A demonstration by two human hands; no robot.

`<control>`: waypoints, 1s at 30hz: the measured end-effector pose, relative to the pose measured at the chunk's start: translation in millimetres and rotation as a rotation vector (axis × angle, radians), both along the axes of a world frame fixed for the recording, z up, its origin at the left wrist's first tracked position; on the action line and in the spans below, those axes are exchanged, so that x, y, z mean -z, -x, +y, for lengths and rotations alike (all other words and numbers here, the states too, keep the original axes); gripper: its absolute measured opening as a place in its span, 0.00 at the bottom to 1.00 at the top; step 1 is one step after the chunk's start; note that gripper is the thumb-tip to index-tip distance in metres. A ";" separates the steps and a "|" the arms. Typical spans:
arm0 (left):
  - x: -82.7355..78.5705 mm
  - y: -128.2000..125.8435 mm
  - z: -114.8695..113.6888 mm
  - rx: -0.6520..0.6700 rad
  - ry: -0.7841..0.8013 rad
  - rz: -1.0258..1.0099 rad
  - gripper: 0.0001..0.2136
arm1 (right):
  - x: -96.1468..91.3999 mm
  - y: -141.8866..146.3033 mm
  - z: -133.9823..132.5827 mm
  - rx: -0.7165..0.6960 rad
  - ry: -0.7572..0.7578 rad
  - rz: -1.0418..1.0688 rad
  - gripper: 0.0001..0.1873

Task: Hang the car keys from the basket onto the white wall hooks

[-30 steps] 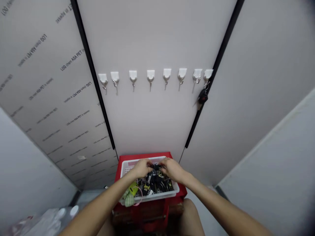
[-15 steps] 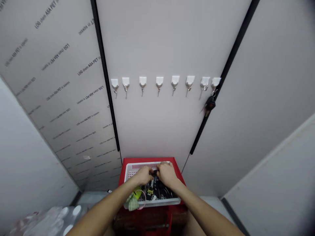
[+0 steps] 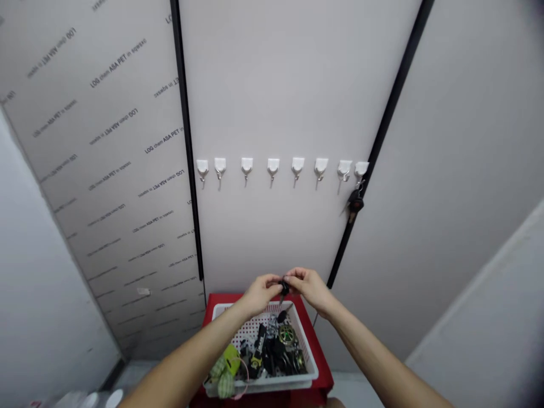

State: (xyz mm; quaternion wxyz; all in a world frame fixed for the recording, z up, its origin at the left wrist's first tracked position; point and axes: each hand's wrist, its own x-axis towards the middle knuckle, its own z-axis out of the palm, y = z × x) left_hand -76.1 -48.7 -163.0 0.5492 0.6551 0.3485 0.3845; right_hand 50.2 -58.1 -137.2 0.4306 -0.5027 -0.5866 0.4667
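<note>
My left hand point(image 3: 260, 293) and my right hand point(image 3: 309, 285) are raised together above a white perforated basket point(image 3: 308, 356). Both pinch a small black key set point(image 3: 283, 288), and part of it dangles down between them. The basket holds several dark keys and keychains, with a green and yellow one point(image 3: 225, 368) at its near left. It rests on a red stool point(image 3: 319, 382). On the wall above runs a row of white adhesive hooks point(image 3: 272, 167). A black key fob point(image 3: 354, 202) hangs from the rightmost hook.
Black vertical strips point(image 3: 189, 170) divide the grey wall panels. The left panel carries printed protective film. Pale objects lie on the floor at the lower left point(image 3: 100, 399).
Both hands lifted out of the basket and now hold the black key set above its far rim. The view has tilted up, so the hooks sit lower in the picture.
</note>
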 end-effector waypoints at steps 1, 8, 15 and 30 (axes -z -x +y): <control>-5.0 -2.9 0.0 -0.014 0.013 -0.030 0.10 | -5.6 -2.1 0.1 0.015 -0.004 0.024 0.08; -60.7 -37.0 13.7 -0.193 -0.089 -0.146 0.15 | -69.6 -28.3 11.2 0.200 -0.185 0.093 0.07; -133.1 -83.2 31.4 -0.272 -0.406 -0.062 0.09 | -139.8 -57.8 29.6 0.467 -0.508 0.152 0.05; -152.4 -98.1 31.4 -0.240 -0.472 0.250 0.18 | -152.0 -93.3 59.7 0.683 -0.592 -0.136 0.11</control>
